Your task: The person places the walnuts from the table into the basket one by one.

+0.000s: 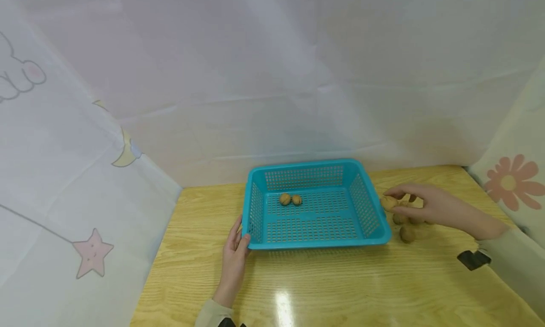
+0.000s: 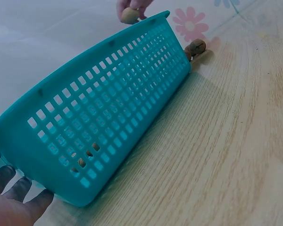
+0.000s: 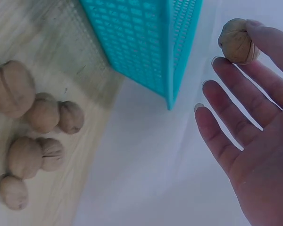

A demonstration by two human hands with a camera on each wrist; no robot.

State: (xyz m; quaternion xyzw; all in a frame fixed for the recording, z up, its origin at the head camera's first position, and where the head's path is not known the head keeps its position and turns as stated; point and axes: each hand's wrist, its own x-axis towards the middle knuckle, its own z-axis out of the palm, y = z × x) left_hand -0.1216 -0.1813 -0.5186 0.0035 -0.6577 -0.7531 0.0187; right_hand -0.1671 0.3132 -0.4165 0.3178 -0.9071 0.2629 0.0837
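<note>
A turquoise plastic basket with slotted walls stands on the table. Two walnuts lie side by side on its floor, towards the left. At the basket's front left corner my left hand holds the rim, thumb on top and fingers along the outer wall. My right hand pinches one walnut between thumb and fingertips, just outside the basket's right rim and above table level. The other fingers of that hand are spread out. Below it, several loose walnuts sit in a group on the table.
The table has a glossy wood-grain top. A pale sheet hangs behind its back edge, and printed cloth hangs at the left side. Another hanging with a flower print borders the right side.
</note>
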